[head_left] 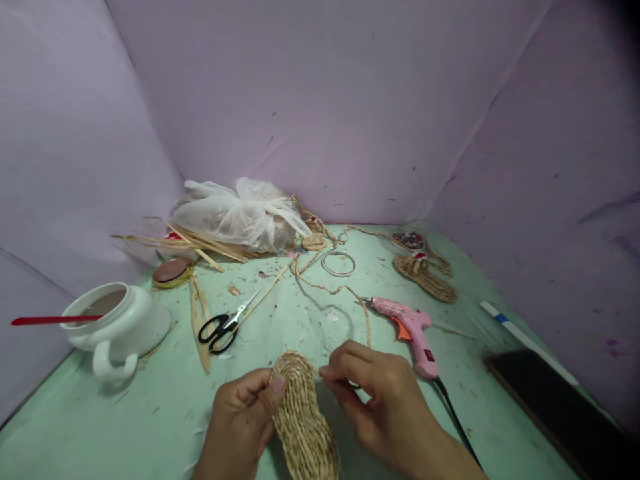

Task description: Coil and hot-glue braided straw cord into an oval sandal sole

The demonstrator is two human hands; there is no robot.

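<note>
Nearest: woven sole (pixel 305 420), straw-coloured, rounded end pointing away, low ctr of view, just over the green tabletop (pixel 170 427). L hand (pixel 243 420) has its fingers (pixel 273 393) clamped on the sole's L edge, thumb on top. R hand (pixel 387 393) is at the upper R edge, fingertips pinching the braided cord (pixel 369 327) right where it meets the sole; rest of cord shows beyond the hand & trails back across the surface.

R side, near: dark flat slab (pixel 560 413), partly out of frame. Btwn it & R hand, pink glue gun (pixel 410 327) on its side, orange trigger, nozzle pointing L, black cable (pixel 455 413) running toward the viewer.

L side: white pot (pixel 150 327) w/ handle, red stick (pixel 55 321) across its mouth. Just R of that, black-handled scissors (pixel 217 331), blades apart, next to pale flat strips (pixel 200 333).

Further back: white stick (pixel 525 338) w/ blue band far R, woven sandal (pixel 425 277), round tin (pixel 171 272) behind the pot, metal ring (pixel 339 264) mid.

Farthest: knotted white plastic bag (pixel 240 217) L of ctr, small dish (pixel 407 240) w/ bits in it R, then lilac wall (pixel 325 100).
</note>
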